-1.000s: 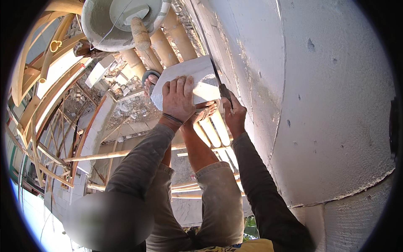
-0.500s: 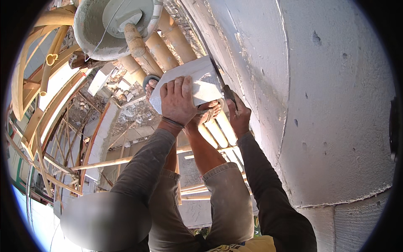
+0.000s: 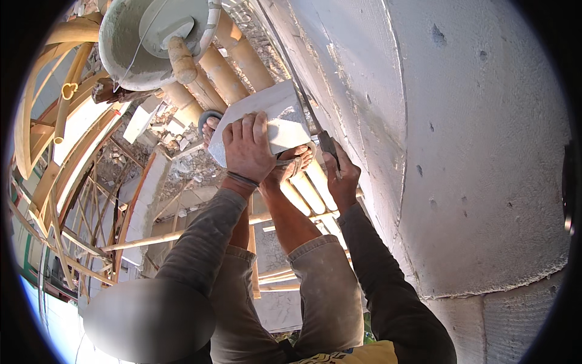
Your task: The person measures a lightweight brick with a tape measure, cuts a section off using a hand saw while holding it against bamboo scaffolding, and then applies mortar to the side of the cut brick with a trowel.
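Note:
A pale grey block (image 3: 282, 106), like lightweight concrete with a slanted edge, lies over my sandalled feet near the bamboo poles. My left hand (image 3: 248, 148) grips it from the near left, fingers laid together over its top face. In my right hand (image 3: 343, 176) is the dark handle of a saw (image 3: 301, 91), its long thin blade seen edge-on. The blade runs up along the block's right edge, between block and wall; its teeth cannot be made out. Whether it touches the block is unclear.
A bucket (image 3: 111, 64) of wet grey mortar, with a wooden-handled trowel (image 3: 182, 60), stands at the upper left on bamboo poles (image 3: 227, 73). A grey wall (image 3: 485, 151) rises close on my right. Timber framing (image 3: 45, 188) and rubble (image 3: 176, 136) lie below left.
The saw has slid back toward me, with more blade showing beyond the block. The whole view has shifted slightly; my left hand stays on the block.

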`<state>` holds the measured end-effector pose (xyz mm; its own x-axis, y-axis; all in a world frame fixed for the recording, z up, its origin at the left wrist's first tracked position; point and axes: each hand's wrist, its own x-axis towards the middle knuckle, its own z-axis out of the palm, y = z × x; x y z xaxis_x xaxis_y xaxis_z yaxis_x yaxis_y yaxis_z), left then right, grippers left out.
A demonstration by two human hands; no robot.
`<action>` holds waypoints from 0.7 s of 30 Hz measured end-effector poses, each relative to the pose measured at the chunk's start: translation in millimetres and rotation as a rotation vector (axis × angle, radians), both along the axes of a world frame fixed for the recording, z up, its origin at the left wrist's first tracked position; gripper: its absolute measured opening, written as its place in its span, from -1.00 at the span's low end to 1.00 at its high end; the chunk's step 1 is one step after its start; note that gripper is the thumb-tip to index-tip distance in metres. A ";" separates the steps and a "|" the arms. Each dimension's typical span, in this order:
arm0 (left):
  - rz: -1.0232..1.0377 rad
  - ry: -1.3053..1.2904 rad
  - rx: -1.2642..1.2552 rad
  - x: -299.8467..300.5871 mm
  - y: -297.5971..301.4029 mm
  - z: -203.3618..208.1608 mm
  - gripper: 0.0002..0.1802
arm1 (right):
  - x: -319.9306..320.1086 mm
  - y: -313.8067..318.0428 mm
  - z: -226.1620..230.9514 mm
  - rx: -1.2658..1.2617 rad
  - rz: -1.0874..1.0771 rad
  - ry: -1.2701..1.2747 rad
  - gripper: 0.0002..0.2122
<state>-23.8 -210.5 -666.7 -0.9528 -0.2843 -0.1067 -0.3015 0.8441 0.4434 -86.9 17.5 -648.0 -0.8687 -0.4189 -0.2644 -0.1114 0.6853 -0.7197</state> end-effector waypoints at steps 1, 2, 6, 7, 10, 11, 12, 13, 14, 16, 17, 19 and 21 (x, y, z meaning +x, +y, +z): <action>0.002 0.017 -0.011 -0.6 1.4 -1.5 0.01 | -2.2 -1.6 11.8 -0.068 0.015 0.067 -0.59; -0.001 0.035 -0.003 -3.6 9.2 0.2 0.01 | -6.2 -2.3 4.7 -0.069 -0.018 0.050 -0.58; 0.004 -0.091 0.185 -24.6 16.3 31.6 -0.05 | -49.8 -4.3 -31.8 0.138 -0.154 -0.258 -0.63; -0.003 -0.115 0.223 -23.2 13.6 42.1 -0.09 | -44.7 -5.0 -28.0 0.107 -0.212 -0.287 -0.63; -0.040 -0.423 0.535 -24.8 -13.0 37.7 -0.23 | -19.7 1.8 -7.0 0.058 -0.359 -0.381 -0.65; -0.054 -0.564 0.674 -28.3 -28.9 25.0 -0.28 | -14.1 3.9 -3.3 0.068 -0.386 -0.411 -0.66; -0.006 -0.461 0.519 -27.4 -39.6 0.2 -0.34 | -11.5 0.8 0.3 0.032 -0.394 -0.424 -0.67; 0.027 -0.433 0.317 -31.3 -40.0 -19.2 -0.30 | -10.6 1.8 1.9 0.013 -0.411 -0.447 -0.66; 0.058 -0.401 0.115 -35.8 -40.8 -35.8 -0.26 | -9.1 3.6 3.2 -0.003 -0.429 -0.471 -0.66; -0.013 -0.551 0.336 -43.0 -47.5 -61.8 -0.17 | -6.9 2.3 8.0 -0.026 -0.497 -0.560 -0.66; -0.051 -0.621 0.451 -46.4 -49.3 -70.0 -0.13 | -7.8 1.3 11.1 -0.027 -0.548 -0.616 -0.66; -0.130 -0.772 0.695 -52.0 -47.8 -80.9 0.01 | -7.2 8.3 11.9 0.040 -0.475 -0.542 -0.66; -0.247 -0.887 0.790 -60.9 -40.3 -89.2 0.10 | -2.2 23.1 6.6 0.099 -0.422 -0.495 -0.64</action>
